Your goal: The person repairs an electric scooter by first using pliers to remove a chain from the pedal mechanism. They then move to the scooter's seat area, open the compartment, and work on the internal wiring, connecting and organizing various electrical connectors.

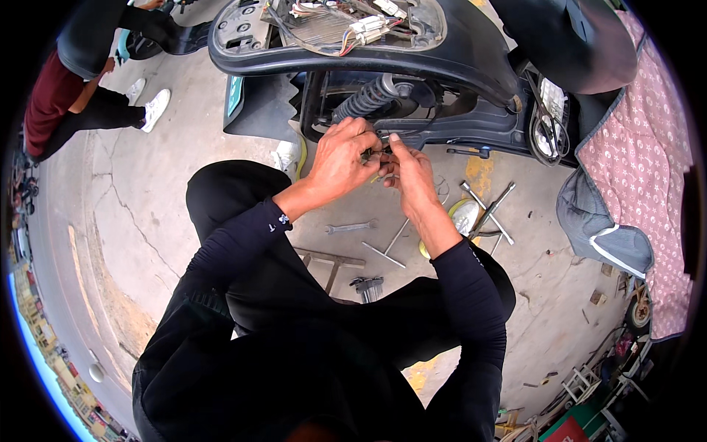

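Observation:
My left hand (340, 156) and my right hand (414, 179) meet beside the rear of a black scooter (471, 66), just below its coil-spring shock absorber (368, 97). The fingers of both are closed around a small dark piece between them. They cover most of it, so its kind does not show. A thin cable (434, 110) loops down the scooter's side close by. On top of the scooter lie exposed wires with white plug connectors (370, 28).
On the concrete lie an open-end wrench (351, 227), a T-handle wrench (387, 250) and a cross-shaped lug wrench (489, 214). A pink patterned quilted cover (641, 169) hangs at the right. At far left, a person in a maroon top (55, 99) is nearby.

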### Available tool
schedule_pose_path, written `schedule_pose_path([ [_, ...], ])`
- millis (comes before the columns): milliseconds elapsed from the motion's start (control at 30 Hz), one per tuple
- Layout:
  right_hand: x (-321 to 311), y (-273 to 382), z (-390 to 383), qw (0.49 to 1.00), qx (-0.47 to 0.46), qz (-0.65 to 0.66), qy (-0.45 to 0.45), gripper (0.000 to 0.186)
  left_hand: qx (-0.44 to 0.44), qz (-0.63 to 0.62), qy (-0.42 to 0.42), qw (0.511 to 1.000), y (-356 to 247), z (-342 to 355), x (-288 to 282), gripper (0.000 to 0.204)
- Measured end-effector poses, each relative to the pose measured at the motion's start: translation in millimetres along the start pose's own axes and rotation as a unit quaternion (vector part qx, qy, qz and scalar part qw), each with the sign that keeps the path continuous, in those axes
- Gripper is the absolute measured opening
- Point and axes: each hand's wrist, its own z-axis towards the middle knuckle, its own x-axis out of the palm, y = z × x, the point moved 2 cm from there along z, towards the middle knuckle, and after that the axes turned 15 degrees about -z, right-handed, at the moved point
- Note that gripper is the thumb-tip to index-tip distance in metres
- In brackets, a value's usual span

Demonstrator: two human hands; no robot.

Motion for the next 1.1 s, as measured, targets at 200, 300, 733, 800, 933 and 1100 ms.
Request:
schedule_pose_path([
  [200, 2, -4, 5, 0.998, 0.009, -0.065, 0.007, 0.035, 0.024, 0.028, 0.003, 0.999, 0, -3, -1, 0.017],
  [300, 0, -4, 6, 0.997, 0.014, -0.081, 0.0, 0.034, 0.099, 0.103, 0.036, 0.989, 0, -5, -2, 0.019],
  [733, 0, -10, 10, 0.998, -0.05, -0.028, -0.027, 0.022, 0.182, 0.197, 0.049, 0.962, -5, -4, 5, 0.029],
  [800, 0, -9, 10, 0.997, -0.063, -0.035, -0.018, 0.022, 0.186, 0.199, 0.045, 0.961, -7, -3, 5, 0.03],
  [933, -5, -3, 4, 0.992, -0.093, -0.08, 0.003, 0.022, 0.206, 0.214, 0.041, 0.954, -6, 0, 6, 0.028],
  [1100, -13, -15, 4, 0.993, -0.028, -0.114, 0.013, 0.021, 0.222, 0.229, 0.089, 0.944, -5, -7, 7, 0.019],
])
